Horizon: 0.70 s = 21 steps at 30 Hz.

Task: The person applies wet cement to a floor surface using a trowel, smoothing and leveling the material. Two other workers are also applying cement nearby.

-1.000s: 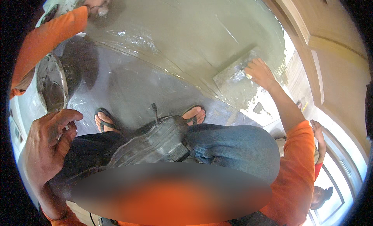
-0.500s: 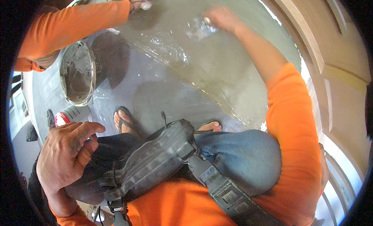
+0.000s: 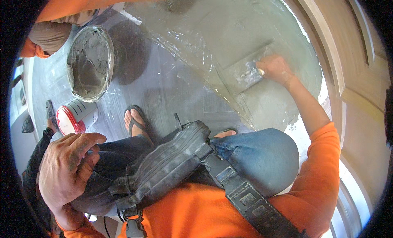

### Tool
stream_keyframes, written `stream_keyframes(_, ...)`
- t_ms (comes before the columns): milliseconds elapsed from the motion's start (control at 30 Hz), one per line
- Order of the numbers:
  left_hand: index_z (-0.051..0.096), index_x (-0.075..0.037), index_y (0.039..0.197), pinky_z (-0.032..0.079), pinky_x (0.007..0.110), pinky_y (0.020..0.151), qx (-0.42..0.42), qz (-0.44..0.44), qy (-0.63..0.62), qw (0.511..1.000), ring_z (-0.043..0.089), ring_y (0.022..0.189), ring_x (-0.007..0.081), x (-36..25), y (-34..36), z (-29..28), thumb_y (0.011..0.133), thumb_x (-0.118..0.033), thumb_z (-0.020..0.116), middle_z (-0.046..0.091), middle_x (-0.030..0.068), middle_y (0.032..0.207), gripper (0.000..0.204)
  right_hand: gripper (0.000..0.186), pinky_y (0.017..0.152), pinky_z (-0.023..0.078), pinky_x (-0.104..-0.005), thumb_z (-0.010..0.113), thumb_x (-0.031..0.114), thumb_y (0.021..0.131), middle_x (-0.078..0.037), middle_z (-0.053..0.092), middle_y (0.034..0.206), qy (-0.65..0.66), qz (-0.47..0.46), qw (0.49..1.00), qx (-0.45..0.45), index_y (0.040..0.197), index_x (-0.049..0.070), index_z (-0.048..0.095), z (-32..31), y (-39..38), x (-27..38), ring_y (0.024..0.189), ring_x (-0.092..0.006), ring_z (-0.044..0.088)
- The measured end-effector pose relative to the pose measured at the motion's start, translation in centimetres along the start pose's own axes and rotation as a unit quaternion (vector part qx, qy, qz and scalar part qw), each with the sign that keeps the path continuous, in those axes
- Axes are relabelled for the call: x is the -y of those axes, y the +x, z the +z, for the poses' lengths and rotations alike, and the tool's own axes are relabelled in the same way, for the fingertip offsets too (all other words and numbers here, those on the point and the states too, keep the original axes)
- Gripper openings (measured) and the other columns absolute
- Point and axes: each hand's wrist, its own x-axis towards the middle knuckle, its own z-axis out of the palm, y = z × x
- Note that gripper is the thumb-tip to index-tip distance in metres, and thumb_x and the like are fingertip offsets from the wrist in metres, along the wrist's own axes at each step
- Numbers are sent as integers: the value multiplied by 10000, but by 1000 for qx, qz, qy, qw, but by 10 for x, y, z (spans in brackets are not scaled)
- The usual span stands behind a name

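My right hand point(image 3: 276, 69) is closed round the handle of a flat finishing trowel point(image 3: 249, 71). The trowel's wide metal blade lies against wet grey cement plaster point(image 3: 229, 31), which spreads over the surface in front of me. Shiny streaks and a ridge mark the plaster's left edge. My left hand point(image 3: 65, 168) hangs loosely over my left knee, its fingers bent and thumb apart from the index finger. Nothing shows in that hand, though its lower fingers are partly hidden.
A bucket point(image 3: 111, 53) with grey cement mix stands front left; a white and red pail point(image 3: 84, 113) lies on its side nearer me. A co-worker's orange sleeve point(image 3: 98, 2) crosses the top left. Panelled wood point(image 3: 342, 78) curves along the right. A black bag point(image 3: 163, 156) lies across my lap.
My right hand has drawn the trowel right and toward me across the plaster. The co-worker's hand has gone out of view at the top. My left hand stays on my knee.
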Motion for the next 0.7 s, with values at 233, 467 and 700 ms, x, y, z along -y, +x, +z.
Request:
stream_keyframes(233,665,-11,1117,536,455,766,27,15,-7,999,697,843,384,7,13,-2,849,-82,687,695,157,874,278,85,737,568,-475,713,164,823,-115,719,854,8,0,1000,-10,894,136,676,13,68,1,825,-340,716)
stream_keyframes(467,691,-27,1082,547,464,792,29,-11,-7,999,709,872,389,-2,15,-3,837,-57,672,720,168,926,247,226,850,579,-492,689,268,898,-153,763,984,-53,108,992,24,1088,156,739,-35,196,-13,976,-358,737)
stream_keyframes(700,688,-33,1106,541,441,767,26,-14,7,1000,704,840,376,1,5,-6,874,-89,695,709,153,878,238,325,914,561,-509,650,279,918,-201,744,1134,50,348,933,-76,1201,138,721,-31,184,-70,1067,-391,715)
